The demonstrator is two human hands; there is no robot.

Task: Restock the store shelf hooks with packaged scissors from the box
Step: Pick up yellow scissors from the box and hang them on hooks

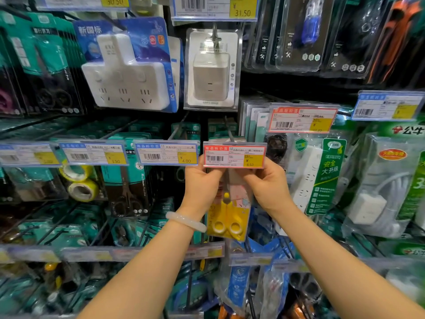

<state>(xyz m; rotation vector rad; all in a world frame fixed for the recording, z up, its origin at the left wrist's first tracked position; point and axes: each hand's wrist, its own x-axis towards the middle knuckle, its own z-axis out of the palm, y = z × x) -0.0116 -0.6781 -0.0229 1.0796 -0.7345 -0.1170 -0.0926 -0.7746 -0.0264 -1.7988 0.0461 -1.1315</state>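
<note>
The packaged scissors (227, 210) are pinched at their top corners by the left hand (202, 185) and right hand (268, 185), fingers curled. Yellow handles are seen below the grip, and a red price tag (234, 156) just above it.

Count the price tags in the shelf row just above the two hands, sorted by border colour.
Blue-bordered price tags: 3 (the leftmost is cut off by the picture's edge)
Red-bordered price tag: 1
Total: 4

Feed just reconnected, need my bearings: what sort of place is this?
Likely a shop's hardware aisle: price tag strips on peg hooks, packaged power adapter and socket hanging above, both hands holding yellow packaged scissors.
</note>
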